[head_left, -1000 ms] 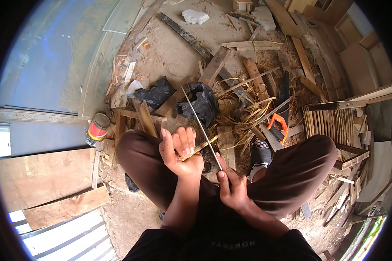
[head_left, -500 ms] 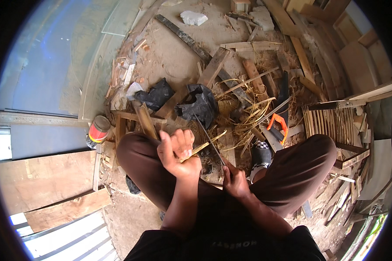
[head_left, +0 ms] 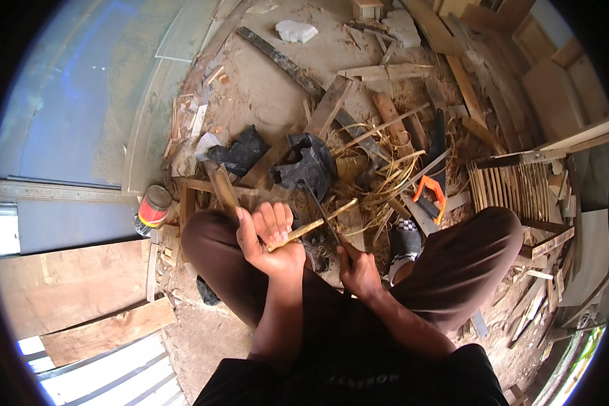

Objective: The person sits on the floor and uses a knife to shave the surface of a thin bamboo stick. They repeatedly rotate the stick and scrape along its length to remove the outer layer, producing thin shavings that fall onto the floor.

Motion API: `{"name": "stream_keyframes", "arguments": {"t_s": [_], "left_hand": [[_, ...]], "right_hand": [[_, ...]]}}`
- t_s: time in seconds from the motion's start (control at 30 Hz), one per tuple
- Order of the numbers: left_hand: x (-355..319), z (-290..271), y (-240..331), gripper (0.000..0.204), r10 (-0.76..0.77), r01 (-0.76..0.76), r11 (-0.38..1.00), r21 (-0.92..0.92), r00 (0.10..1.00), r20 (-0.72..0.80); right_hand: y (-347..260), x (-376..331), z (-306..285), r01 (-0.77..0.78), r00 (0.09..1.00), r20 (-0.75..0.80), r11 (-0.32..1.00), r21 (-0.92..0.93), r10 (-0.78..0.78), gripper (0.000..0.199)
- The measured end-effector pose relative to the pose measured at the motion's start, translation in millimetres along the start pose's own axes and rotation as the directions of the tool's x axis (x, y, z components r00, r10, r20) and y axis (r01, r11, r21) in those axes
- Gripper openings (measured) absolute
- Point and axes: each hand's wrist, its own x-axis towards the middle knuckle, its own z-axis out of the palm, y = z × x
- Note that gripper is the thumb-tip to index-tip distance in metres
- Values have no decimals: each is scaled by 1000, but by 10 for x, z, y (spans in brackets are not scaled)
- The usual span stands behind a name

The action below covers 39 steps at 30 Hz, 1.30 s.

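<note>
My left hand [head_left: 272, 238] is raised above my left thigh, palm turned up. A thin yellowish stick, like a bamboo strip [head_left: 306, 230], lies across its palm, and the fingers curl loosely over it with the thumb held apart. The strip slants up to the right. My right hand [head_left: 360, 272] is closed round the handle of a long, narrow, dark-bladed knife [head_left: 331, 229]. Its blade points away and to the left, crossing the strip near the far end. Touching or apart at that crossing, I cannot tell.
Beyond my hands lie a black plastic bag [head_left: 306, 162], wood offcuts [head_left: 330, 105] and a heap of shavings [head_left: 386, 169]. An orange-framed saw [head_left: 431, 200] rests by my right knee. A red-and-yellow can [head_left: 154, 206] stands left. Slatted wood [head_left: 511, 188] is at right.
My left hand has shifted slightly left and opened out a little, showing more of the strip. The right hand and knife have moved slightly left, with the blade turned a bit.
</note>
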Motion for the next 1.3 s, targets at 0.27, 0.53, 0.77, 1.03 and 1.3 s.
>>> {"name": "stream_keyframes", "arguments": {"t_s": [0.27, 0.53, 0.77, 1.03, 1.3], "left_hand": [[-43, -4, -35, 58, -51, 54, 998, -26, 993, 104], [-2, -4, -16, 59, -6, 9, 999, -51, 998, 66], [3, -26, -17, 59, -46, 53, 997, -48, 989, 141], [48, -27, -19, 58, -42, 56, 992, -117, 991, 125], [200, -154, 63, 59, -75, 84, 986, -147, 995, 66]], "right_hand": [[-221, -29, 64, 132, 989, -57, 991, -29, -134, 41], [-204, 93, -29, 22, 999, -39, 1000, -7, -22, 38], [223, 83, 224, 63, 991, -114, 993, -102, -74, 43], [-188, 154, 37, 91, 991, -103, 996, 12, -89, 36], [1129, 238, 367, 31, 986, -163, 999, 20, -27, 33]]}}
